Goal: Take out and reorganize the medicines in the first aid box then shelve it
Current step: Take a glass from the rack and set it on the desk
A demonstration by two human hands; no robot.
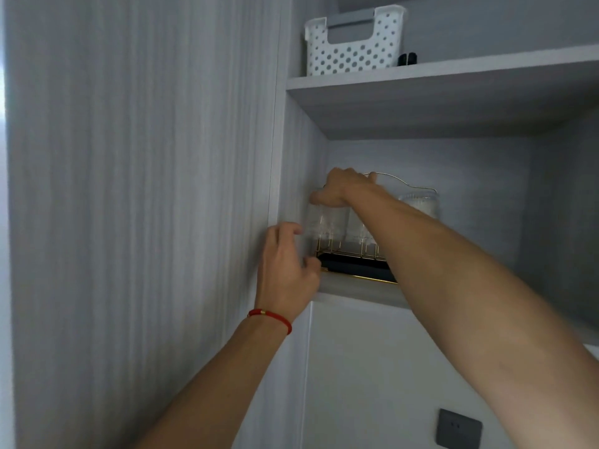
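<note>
On the lower shelf (353, 291) stands a cup rack: a black tray (356, 265) with a gold wire frame and ribbed clear glasses (419, 204). My right hand (343, 189) reaches over the glasses and closes on the rack's wire handle (405, 183). At the tray's left front corner is my left hand (285, 264), red cord on its wrist, thumb on the tray and fingers by the leftmost glass (319, 222). A white perforated basket (353, 55) on the upper shelf (437, 79) holds a grey-lidded box (351, 22).
Two small black objects (407, 59) stand to the right of the basket. A tall grey cabinet panel (146, 205) borders the niche on the left. Below the lower shelf is a white wall with a dark socket (458, 429). The niche extends to the right of the rack.
</note>
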